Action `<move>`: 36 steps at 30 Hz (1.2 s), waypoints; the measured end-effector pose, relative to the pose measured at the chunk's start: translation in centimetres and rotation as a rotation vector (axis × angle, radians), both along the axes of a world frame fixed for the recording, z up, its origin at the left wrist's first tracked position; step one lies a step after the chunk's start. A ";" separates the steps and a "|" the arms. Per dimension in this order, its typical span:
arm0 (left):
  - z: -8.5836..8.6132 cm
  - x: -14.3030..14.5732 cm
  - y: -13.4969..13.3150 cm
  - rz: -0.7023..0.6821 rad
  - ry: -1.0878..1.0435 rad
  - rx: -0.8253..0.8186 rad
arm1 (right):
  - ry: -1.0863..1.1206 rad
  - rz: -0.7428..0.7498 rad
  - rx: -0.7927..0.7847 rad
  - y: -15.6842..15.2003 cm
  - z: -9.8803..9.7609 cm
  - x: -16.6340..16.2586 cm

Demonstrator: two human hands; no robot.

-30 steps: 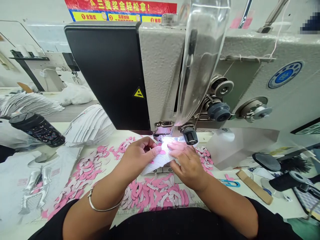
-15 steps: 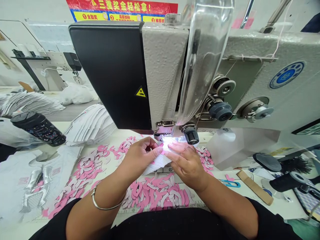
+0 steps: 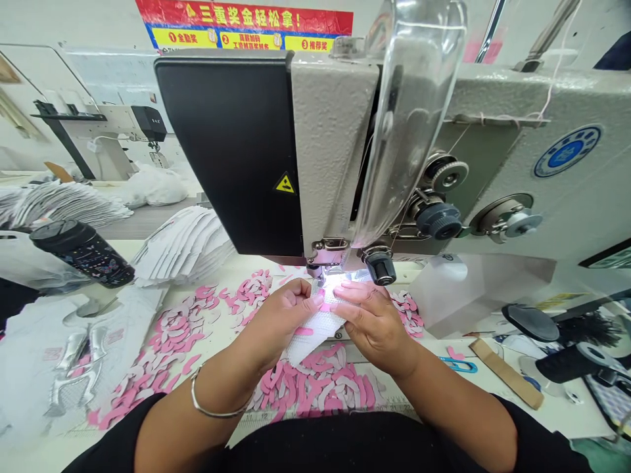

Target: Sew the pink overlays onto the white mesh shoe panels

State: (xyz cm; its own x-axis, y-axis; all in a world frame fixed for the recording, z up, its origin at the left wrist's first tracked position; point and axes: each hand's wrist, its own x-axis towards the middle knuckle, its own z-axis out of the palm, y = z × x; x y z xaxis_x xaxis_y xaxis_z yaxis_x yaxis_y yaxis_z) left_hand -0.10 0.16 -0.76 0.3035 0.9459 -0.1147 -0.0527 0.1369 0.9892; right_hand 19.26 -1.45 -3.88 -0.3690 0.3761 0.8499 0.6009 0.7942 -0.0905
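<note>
A white mesh fabric piece point(image 3: 315, 328) with a pink strip lies under the lit presser foot point(image 3: 326, 270) of a grey sewing machine point(image 3: 335, 151). My left hand point(image 3: 280, 315) pinches its left side, fingers closed on the cloth next to the needle. My right hand point(image 3: 372, 322) presses on its right side with fingers flat and close together, fingertips just before the foot. A silver bracelet point(image 3: 211, 407) is on my left wrist.
Pink and white cut shapes point(image 3: 172, 341) are scattered on the table, with another heap point(image 3: 320, 384) near me. Stacked white pieces point(image 3: 187, 246), a black bottle point(image 3: 83, 253), silver-trimmed white panels point(image 3: 73, 361) at left. Blue snips point(image 3: 456, 362), a cardboard strip point(image 3: 507, 374) at right.
The white piece has turned and slid a little toward me under the foot; both hands followed it. The view shifted slightly right.
</note>
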 end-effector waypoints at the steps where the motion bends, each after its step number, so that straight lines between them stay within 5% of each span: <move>1: 0.0 0.0 0.1 -0.004 0.023 0.009 | -0.002 0.005 -0.005 0.0 0.0 0.1; 8: 0.6 -0.7 0.7 -0.013 0.263 0.118 | 0.006 -0.010 -0.010 0.0 -0.1 0.1; 22: 0.9 -0.7 0.3 -0.001 0.299 0.171 | 0.007 -0.018 -0.006 0.1 -0.3 0.0; 36: 0.4 0.6 1.1 0.079 0.061 -0.054 | 0.027 0.128 -0.267 1.5 1.4 1.2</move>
